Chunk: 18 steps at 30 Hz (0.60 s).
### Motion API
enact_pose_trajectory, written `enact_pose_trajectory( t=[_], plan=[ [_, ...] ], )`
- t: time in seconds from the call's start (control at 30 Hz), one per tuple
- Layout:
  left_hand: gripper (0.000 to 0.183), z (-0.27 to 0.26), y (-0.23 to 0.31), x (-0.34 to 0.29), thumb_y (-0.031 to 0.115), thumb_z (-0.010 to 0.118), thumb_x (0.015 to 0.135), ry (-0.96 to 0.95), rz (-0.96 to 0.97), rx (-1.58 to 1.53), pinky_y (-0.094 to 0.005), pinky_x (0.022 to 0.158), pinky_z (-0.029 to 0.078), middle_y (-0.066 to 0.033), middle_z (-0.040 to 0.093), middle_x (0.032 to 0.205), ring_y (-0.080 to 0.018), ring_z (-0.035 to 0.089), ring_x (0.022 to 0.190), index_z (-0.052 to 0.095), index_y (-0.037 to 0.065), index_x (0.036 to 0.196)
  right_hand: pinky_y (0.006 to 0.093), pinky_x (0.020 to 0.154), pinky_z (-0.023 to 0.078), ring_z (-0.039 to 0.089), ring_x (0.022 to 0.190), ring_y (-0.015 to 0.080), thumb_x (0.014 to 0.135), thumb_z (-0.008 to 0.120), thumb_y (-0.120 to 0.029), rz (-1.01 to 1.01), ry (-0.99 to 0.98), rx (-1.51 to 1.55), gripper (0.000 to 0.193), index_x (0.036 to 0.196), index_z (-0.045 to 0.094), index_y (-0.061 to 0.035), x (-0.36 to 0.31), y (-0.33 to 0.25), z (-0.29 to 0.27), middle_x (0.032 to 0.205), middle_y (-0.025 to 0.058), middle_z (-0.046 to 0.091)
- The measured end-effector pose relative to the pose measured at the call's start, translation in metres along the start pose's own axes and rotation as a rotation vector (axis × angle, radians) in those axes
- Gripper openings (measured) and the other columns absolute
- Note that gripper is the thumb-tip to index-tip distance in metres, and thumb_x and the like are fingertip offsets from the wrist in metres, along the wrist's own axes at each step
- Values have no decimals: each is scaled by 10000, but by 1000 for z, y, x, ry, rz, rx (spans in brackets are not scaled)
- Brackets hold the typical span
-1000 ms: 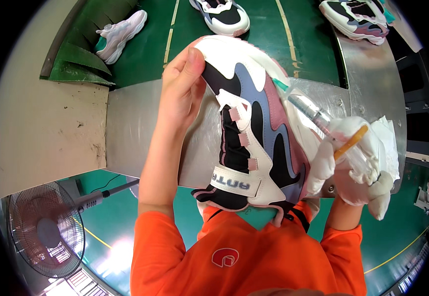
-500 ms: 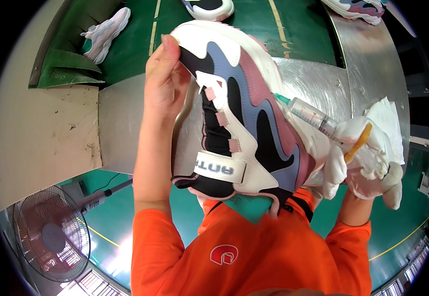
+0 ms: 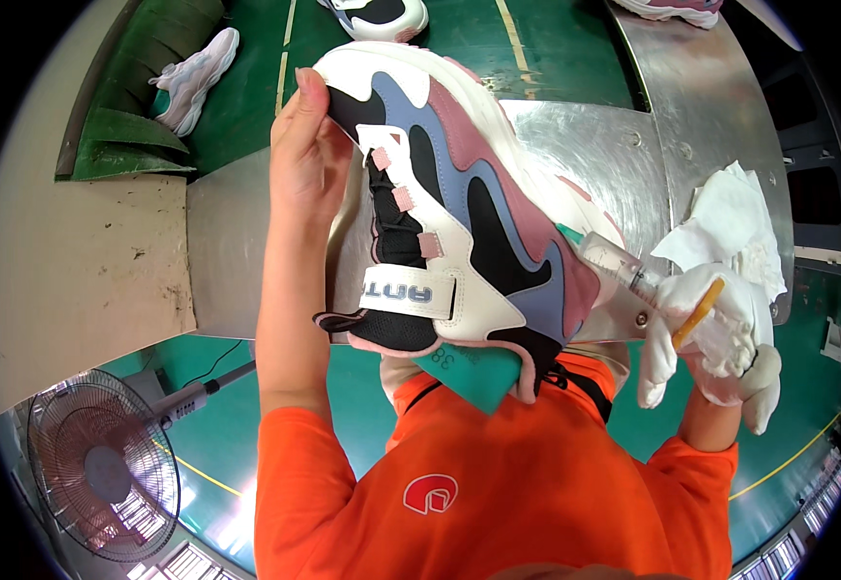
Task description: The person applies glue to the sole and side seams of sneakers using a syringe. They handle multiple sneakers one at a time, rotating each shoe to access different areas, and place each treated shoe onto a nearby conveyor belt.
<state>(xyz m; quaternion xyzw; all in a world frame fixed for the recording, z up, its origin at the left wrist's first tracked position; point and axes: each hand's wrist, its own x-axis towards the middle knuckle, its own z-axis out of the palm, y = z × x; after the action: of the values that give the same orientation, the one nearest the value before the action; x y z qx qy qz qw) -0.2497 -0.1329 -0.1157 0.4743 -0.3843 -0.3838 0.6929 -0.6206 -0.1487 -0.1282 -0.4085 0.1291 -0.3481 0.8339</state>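
Observation:
My bare left hand (image 3: 310, 155) grips a sneaker (image 3: 478, 184) by its toe, the thumb over the toe edge and the fingers hidden underneath. The sneaker is white, black, blue and mauve, with a white strap and a green shoe last (image 3: 478, 372) inside its collar. My right hand (image 3: 715, 324), in a white glove with a yellow band round it, is closed on a clear syringe (image 3: 614, 259). The syringe's green tip lies by the sole edge toward the heel; whether it touches is hard to tell.
A white crumpled cloth (image 3: 730, 213) lies on the metal table (image 3: 236, 232) at the right. On the green belt (image 3: 459, 48) beyond are a pale pink sneaker (image 3: 196, 82) and part of another sneaker (image 3: 382, 14). One more sneaker (image 3: 677, 10) sits far right. A fan (image 3: 103, 469) stands lower left.
The syringe tip has shifted along the sole edge toward the heel. My left hand and the sneaker sit slightly further left in view, as does the background.

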Motion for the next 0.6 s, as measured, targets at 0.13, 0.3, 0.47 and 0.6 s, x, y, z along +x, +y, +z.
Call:
enact_pose_trajectory(
  t=[0.13, 0.3, 0.47, 0.6],
  plan=[
    [488, 1, 2, -1, 396, 502, 1006, 29, -16, 9, -343, 970, 449, -116, 650, 1172, -199, 605, 1092, 588, -49, 1186, 348, 621, 532, 629, 688, 318, 556, 631, -189, -7, 5, -3, 724, 1180, 500, 155, -11, 0, -2, 939, 278, 591],
    [426, -4, -3, 4, 354, 524, 1005, 81, -62, -40, -327, 956, 458, -106, 661, 1146, -178, 614, 1069, 603, -37, 1155, 349, 618, 532, 627, 689, 319, 575, 638, -190, -14, 17, -1, 713, 1186, 498, 149, -19, 0, -7, 933, 269, 588],
    [399, -8, -6, 9, 355, 527, 1004, 87, -114, -61, -324, 920, 481, -99, 675, 1115, -176, 636, 1028, 612, -14, 1129, 351, 616, 532, 625, 690, 319, 593, 645, -191, -23, 37, 31, 701, 1191, 495, 144, -24, 2, -17, 927, 260, 586],
    [416, -14, -10, 14, 400, 523, 998, 124, -161, -20, -302, 852, 512, -82, 691, 1064, -163, 662, 961, 608, 10, 1115, 352, 614, 532, 623, 691, 319, 607, 651, -191, -33, 54, 60, 693, 1195, 493, 139, -28, 6, -24, 922, 253, 584]
  ],
)
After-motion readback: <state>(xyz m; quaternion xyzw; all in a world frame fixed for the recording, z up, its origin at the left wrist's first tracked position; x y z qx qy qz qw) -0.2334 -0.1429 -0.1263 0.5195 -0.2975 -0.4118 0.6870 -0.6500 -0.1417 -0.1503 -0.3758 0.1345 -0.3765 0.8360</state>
